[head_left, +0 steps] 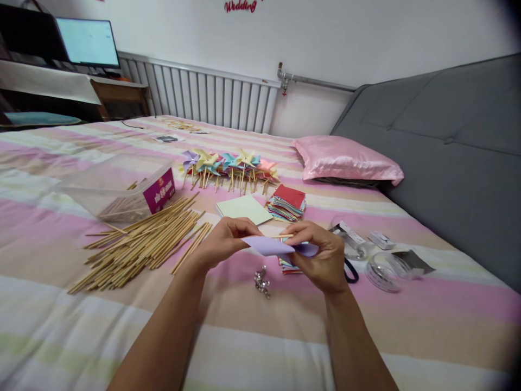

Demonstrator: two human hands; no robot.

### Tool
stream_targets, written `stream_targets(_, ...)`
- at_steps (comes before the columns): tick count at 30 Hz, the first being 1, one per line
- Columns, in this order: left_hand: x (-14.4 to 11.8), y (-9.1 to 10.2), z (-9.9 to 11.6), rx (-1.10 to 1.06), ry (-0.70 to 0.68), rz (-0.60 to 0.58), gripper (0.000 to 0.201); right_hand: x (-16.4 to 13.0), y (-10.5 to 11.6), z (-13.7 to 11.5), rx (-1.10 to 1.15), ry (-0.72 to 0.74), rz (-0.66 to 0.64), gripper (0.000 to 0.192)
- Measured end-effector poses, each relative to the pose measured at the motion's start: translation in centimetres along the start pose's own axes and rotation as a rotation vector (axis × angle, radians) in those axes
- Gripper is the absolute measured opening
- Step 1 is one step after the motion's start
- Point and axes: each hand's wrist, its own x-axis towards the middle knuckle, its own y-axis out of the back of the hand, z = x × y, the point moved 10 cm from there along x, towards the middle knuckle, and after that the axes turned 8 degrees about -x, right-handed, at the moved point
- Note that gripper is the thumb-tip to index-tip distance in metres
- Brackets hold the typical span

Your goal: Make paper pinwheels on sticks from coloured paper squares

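A sheet of purple paper (pixel 266 245), folded or curled, is held up between my two hands over the bed. My left hand (pixel 223 239) pinches its left corner. With thumb and fingers closed, my right hand (pixel 319 258) grips the paper's right part, where another flap curls. A thin wooden stick (pixel 281 236) shows at the right fingertips, mostly hidden behind the paper. Below the hands lies a small heap of shiny metallic pins (pixel 261 282). Partly covered by my right hand is a stack of coloured paper squares (pixel 288 267).
Many wooden sticks (pixel 150 244) lie left, beside a clear plastic box (pixel 109 184). Finished pinwheels (pixel 232 163) lie at the back. A pale paper pad (pixel 244 208) and red-topped paper stack (pixel 287 202) sit ahead; clear round containers (pixel 382 271) right; a pink pillow (pixel 345 157) farther back.
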Motion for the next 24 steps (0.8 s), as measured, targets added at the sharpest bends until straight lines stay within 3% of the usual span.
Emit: stream_targets(24,-0.20,0.55,0.33,0.090,-0.046,0.015,0.006,0.17,-0.11,-0.38,-0.110,0.019,-0.022,0.008)
